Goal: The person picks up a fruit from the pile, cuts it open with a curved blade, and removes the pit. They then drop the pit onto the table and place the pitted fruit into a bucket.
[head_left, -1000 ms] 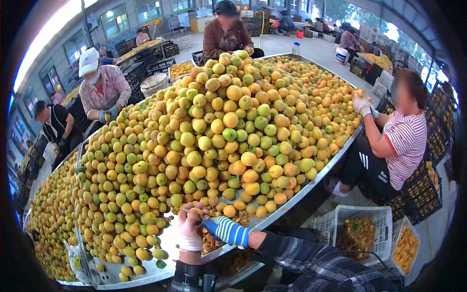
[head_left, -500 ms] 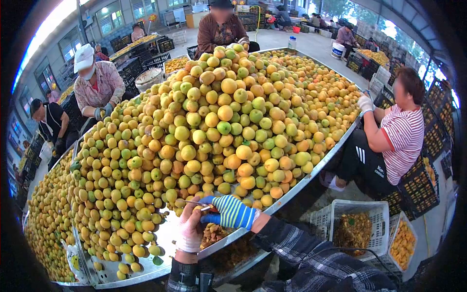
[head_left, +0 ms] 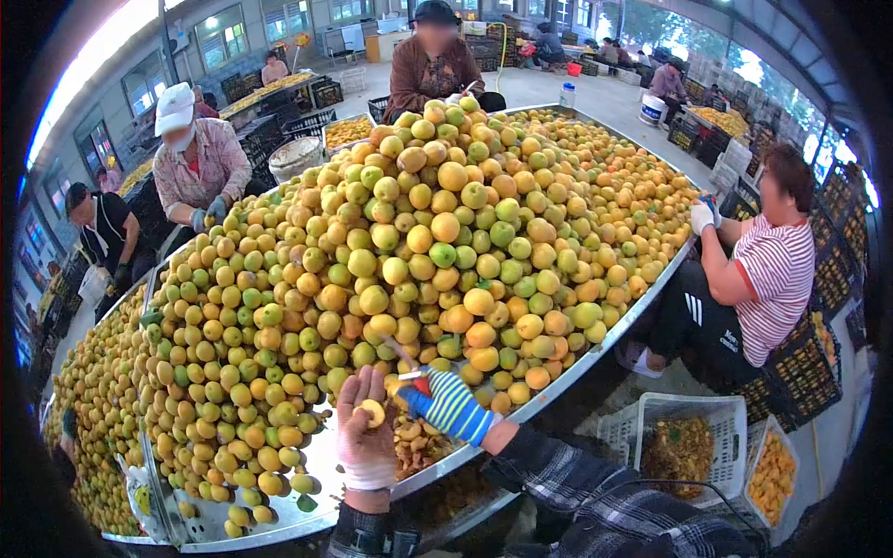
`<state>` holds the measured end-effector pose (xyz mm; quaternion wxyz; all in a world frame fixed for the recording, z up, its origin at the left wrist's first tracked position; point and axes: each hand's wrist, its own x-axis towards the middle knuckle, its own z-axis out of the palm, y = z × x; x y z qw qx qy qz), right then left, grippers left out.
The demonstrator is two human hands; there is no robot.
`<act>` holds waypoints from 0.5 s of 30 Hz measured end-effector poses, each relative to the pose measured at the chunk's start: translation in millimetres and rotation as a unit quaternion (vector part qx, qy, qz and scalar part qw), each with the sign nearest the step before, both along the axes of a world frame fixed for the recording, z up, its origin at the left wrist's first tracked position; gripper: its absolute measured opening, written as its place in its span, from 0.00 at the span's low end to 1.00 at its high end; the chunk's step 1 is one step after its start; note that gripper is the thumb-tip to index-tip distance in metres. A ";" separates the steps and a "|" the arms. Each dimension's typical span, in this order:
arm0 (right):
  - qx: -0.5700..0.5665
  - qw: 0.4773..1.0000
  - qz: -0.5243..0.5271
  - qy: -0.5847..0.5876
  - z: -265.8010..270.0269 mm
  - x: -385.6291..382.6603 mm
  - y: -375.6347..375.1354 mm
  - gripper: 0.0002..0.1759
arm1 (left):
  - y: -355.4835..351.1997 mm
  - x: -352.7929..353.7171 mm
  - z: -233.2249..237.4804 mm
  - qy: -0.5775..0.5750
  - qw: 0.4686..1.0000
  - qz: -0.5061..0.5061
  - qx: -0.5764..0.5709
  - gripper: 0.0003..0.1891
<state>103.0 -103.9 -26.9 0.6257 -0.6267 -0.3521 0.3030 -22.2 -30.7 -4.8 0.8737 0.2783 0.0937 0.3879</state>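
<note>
My left hand [head_left: 365, 446], in a pale wrist-length glove with bare-looking fingers, is turned palm up with its fingers stretched upward. A cut apricot half [head_left: 372, 413] is held against the palm. My right hand [head_left: 450, 407], in a blue, yellow and white striped glove, is closed round a small knife [head_left: 415, 379] with a red handle, its blade pointing up and left. A yellow fruit piece [head_left: 394, 385] shows beside the knife. Below the hands lies a heap of cut pieces [head_left: 415, 448] at the table's edge. The large pile of apricots [head_left: 400, 270] rises right beyond them.
A metal rim [head_left: 558, 384] edges the table. To the right stand a white crate [head_left: 693, 405] of brownish scraps and another crate [head_left: 770, 468] of orange pieces. Co-workers sit round the pile, the nearest in a striped shirt [head_left: 777, 270]. A white bag [head_left: 139, 493] lies front left.
My left hand has opened out from its pinch, showing the cut half in its palm. My right hand has drawn slightly away with the knife, its blade now tilted upward.
</note>
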 end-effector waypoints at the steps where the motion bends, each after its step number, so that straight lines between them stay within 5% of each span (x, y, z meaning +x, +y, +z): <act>1: -0.062 0.996 0.026 -0.064 -10.4 -0.2 3.7 0.22 | 1.0 2.3 -2.5 -0.011 1.000 0.018 0.015 0.30; 2: -0.088 0.985 0.059 -0.137 -30.4 -1.8 9.2 0.18 | -1.3 3.9 -7.8 -0.003 0.999 0.022 0.049 0.29; 5: -0.099 0.984 0.055 0.139 10.9 -15.1 -0.2 0.13 | 0.3 5.0 -19.5 0.085 0.983 0.051 0.151 0.28; 9: -0.060 0.996 0.042 -0.050 4.8 -9.6 0.2 0.15 | -7.7 2.9 -3.4 0.128 0.979 0.022 0.154 0.25; 11: 0.015 0.963 -0.012 -0.268 -44.5 -4.1 13.6 0.18 | -8.3 0.1 -8.5 0.102 0.993 0.022 0.051 0.20; 13: -0.072 0.968 -0.029 -0.239 -40.8 -6.7 12.8 0.26 | -0.5 2.5 -31.9 0.132 0.985 0.060 0.089 0.20; 15: -0.123 0.953 -0.068 -0.269 3.6 -12.7 4.6 0.27 | -0.8 3.3 -26.0 0.153 0.985 0.065 -0.052 0.19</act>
